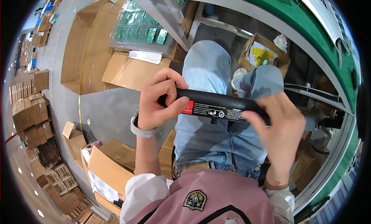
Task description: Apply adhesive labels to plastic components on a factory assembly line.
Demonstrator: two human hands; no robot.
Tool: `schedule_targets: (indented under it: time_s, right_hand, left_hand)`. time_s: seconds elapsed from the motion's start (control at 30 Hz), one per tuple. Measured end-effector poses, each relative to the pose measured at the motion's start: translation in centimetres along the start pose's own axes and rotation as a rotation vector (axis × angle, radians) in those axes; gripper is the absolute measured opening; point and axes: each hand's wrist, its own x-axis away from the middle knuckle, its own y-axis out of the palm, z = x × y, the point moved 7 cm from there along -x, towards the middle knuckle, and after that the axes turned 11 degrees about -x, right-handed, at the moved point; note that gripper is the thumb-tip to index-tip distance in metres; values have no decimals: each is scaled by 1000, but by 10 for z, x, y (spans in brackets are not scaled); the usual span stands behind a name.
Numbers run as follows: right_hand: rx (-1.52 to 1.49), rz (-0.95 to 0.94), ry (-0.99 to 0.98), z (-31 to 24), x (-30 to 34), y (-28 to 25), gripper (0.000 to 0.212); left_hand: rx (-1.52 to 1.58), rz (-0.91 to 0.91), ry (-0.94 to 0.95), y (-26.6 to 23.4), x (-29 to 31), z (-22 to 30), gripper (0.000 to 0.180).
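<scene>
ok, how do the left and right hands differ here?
The left hand is sharp; the right hand is blurred. The left hand has a pale watch at its wrist; the right hand shows none. Both are at the black bar, near opposite ends.

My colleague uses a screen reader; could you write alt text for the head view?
The left hand grips one end of a black tubular object above a lap in blue jeans; the blurred right hand is at the other end. Open cardboard boxes sit to the left.
</scene>
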Motion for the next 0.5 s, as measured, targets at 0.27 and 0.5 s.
schedule_targets:
  time_s: [0.27, 0.5]
  right_hand:
    - [-45, 129, -618, -36, 25, 30, 49]
    - [171, 339, -394, 127, 50, -21, 55]
  left_hand:
    - [3, -64, 28, -7, -5, -5, 32]
    - [-133, 4, -40, 7, -5, 7, 33]
